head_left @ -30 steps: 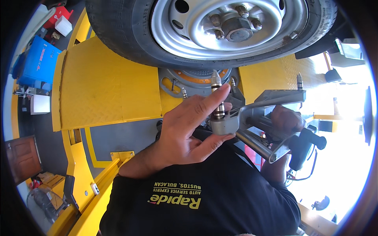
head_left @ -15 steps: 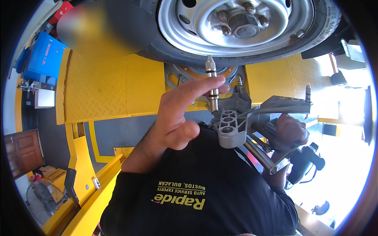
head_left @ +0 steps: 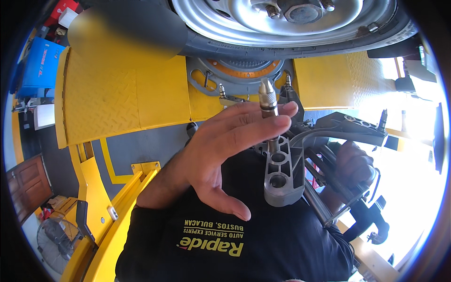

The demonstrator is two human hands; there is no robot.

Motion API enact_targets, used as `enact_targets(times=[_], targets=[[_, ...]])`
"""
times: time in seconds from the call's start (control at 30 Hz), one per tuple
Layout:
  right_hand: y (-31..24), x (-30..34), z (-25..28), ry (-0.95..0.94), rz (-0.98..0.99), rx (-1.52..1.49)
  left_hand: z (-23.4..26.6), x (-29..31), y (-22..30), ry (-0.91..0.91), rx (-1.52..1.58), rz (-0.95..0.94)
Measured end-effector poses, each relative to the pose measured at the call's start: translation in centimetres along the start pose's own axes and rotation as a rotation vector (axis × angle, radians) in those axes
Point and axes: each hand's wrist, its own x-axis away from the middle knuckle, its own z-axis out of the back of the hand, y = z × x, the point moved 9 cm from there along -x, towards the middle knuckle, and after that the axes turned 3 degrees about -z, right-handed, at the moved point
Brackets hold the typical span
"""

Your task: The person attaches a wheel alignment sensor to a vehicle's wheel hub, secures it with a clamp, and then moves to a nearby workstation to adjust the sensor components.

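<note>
A grey metal wheel clamp (head_left: 284, 195) with several pins on its arms is in front of my body. Its nearest arm has round holes, and a silver metal pin (head_left: 267, 94) stands up from it. My left hand (head_left: 218, 148) is at this pin with fingers stretched out, the index finger crossing in front of it and other fingers behind. The left thumb points away, apart from the clamp. On the right, my right hand (head_left: 354, 162) is wrapped round the clamp's bar side. Beyond the clamp is a vehicle wheel (head_left: 300, 52) with a silver rim and black tyre.
Below the wheel lies a grey round turntable plate (head_left: 244, 70) with an orange ring, between yellow lift platforms (head_left: 103, 103). Yellow rails run along the lower left. A blue box (head_left: 42, 63), a fan (head_left: 58, 239) and a brown door (head_left: 30, 188) are farther left.
The clamp's near arm has come lower in view and away from the wheel. My left hand has moved right and down with it, its fingers straighter and thumb stretched out. The right hand keeps its grip.
</note>
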Motion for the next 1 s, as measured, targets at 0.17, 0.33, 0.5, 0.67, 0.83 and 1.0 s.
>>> enact_targets(times=[0.17, 0.33, 0.5, 0.67, 0.83, 1.0], targets=[[0.0, -0.2, -0.2, -0.003, 0.002, 0.005, 0.0, -0.6, 0.5, -0.020, -0.016, -0.037], [0.1, -0.6, -0.1, -0.066, -0.019, -0.021, 0.3, -1.4, 0.9, -0.002, -0.029, -0.045], [0.0, -0.7, 0.0, -0.055, 0.010, -0.007, -0.1, -1.6, 1.2, -0.069, -0.082, -0.019], [-0.1, -0.8, -0.4, -0.037, 0.017, -0.006, -0.6, -0.9, 0.7, 0.015, 0.095, 0.011], [-0.3, -0.8, -0.3, -0.022, 0.016, -0.006, -0.9, -0.1, 0.4, 0.048, 0.016, 0.045], [-0.3, -0.7, -0.5, -0.002, 0.020, -0.005, -1.3, 0.2, 0.4, 0.107, -0.048, 0.115]])
